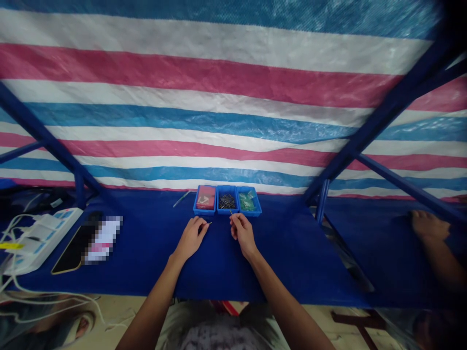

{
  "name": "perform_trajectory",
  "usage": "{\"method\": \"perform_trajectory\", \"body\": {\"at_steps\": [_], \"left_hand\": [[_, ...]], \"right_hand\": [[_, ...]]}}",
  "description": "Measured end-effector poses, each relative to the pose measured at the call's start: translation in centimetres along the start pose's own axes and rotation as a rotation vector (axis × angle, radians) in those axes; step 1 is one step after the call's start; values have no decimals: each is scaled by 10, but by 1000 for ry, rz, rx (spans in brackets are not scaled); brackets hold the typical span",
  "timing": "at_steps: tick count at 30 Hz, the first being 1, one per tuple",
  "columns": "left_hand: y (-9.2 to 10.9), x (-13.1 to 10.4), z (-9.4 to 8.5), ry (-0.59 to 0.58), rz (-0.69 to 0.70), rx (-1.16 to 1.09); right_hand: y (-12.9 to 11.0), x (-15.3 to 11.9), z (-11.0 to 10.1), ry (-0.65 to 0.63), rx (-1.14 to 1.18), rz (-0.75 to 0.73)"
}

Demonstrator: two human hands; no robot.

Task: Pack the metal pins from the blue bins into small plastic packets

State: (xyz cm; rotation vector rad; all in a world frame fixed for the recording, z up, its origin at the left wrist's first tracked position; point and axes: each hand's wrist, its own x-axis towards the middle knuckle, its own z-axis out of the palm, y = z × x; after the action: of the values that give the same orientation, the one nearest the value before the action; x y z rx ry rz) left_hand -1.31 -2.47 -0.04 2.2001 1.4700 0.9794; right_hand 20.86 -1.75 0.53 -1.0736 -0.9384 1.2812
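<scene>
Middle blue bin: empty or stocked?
Stocked: a pile of small dark pieces shows inside the middle blue bin.

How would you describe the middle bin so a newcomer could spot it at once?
Below the striped sheet, at the far side of the blue tabletop, is a row of blue bins. The middle bin holds a heap of thin, dark pieces, whereas the left bin has red contents and the right bin green ones.
</scene>
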Motion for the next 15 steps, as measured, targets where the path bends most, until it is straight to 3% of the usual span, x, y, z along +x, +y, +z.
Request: {"method": "perform_trajectory", "body": {"at_steps": [15], "left_hand": [[0,0,0,1,-4,-1]], "right_hand": [[1,-1,1,49,-15,6]]}}
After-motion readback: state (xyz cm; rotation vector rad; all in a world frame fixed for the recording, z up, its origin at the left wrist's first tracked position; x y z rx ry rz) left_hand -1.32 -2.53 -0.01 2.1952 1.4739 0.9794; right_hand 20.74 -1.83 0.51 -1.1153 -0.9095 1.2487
